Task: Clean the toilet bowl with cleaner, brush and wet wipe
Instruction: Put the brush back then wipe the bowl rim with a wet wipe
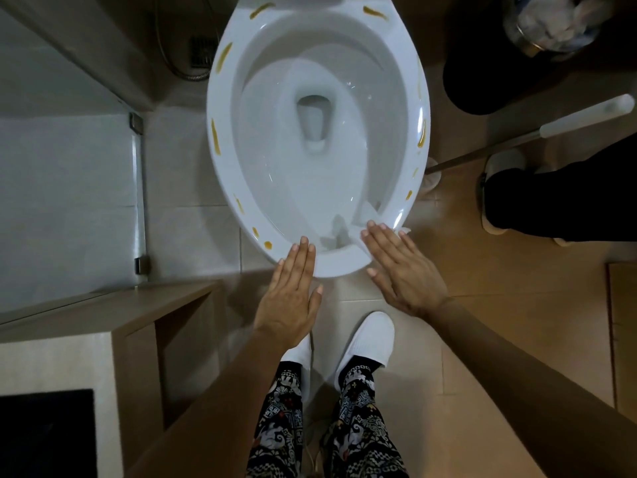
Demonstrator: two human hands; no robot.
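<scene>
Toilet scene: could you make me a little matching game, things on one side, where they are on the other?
Things:
1. wet wipe
2. brush
3. yellow-brown smears
4. left hand

Places:
A. along the toilet rim
B. flat over the near rim edge, holding nothing
C. under the right hand
D. on the floor right of the bowl

Pairs: 1-C, 2-D, 3-A, 4-B

Toilet bowl (220, 157) is open above; brush handle (551, 127) slants just right.

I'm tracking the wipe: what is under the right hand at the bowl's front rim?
A white wet wipe lies under the right hand's flat fingers, draped over the toilet bowl's rim. The part beneath the hand is hidden.
</scene>
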